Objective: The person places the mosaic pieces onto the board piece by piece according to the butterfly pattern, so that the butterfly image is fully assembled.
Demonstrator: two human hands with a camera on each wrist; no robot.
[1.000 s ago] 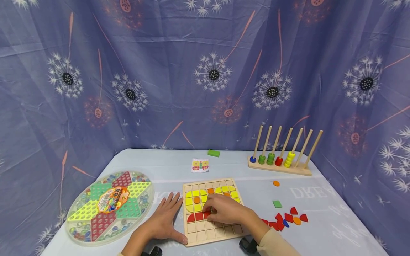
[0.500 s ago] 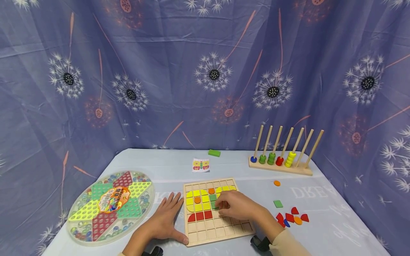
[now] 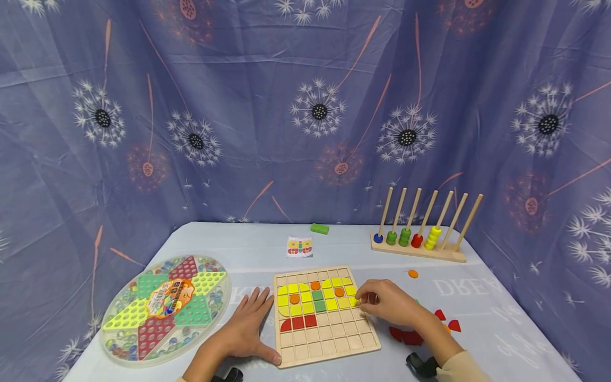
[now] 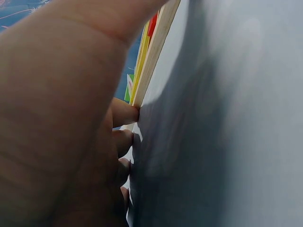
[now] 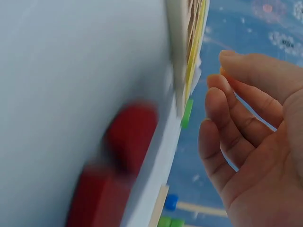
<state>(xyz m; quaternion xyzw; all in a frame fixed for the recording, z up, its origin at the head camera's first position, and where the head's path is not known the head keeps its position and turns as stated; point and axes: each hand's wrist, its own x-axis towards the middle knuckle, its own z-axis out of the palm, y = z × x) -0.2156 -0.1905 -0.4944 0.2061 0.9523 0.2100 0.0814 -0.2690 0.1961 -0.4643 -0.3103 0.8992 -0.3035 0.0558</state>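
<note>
A wooden grid board (image 3: 329,347) lies on the table, with yellow, orange, green and red tiles in its cells. Two green tiles (image 3: 318,301) sit between the yellow groups, and a row of red tiles (image 3: 298,322) lies below them at left. My left hand (image 3: 245,323) rests with spread fingers along the board's left edge, thumb at the near corner. My right hand (image 3: 389,302) hovers by the board's right edge, fingers loosely bent, thumb near the index finger. No tile is plainly visible in it. Loose red tiles (image 5: 130,137) appear blurred in the right wrist view.
Loose red pieces (image 3: 410,337) lie right of the board, partly behind the right arm. An orange disc (image 3: 412,274) is farther back. A marble game board (image 3: 164,310) sits left, a bead rack (image 3: 420,248) back right. A pattern card (image 3: 299,246) and green block (image 3: 319,228) lie behind.
My right hand has left the third red tile, which now lies in its cell, and has moved right across the board to its edge. My left hand has stayed in place.
</note>
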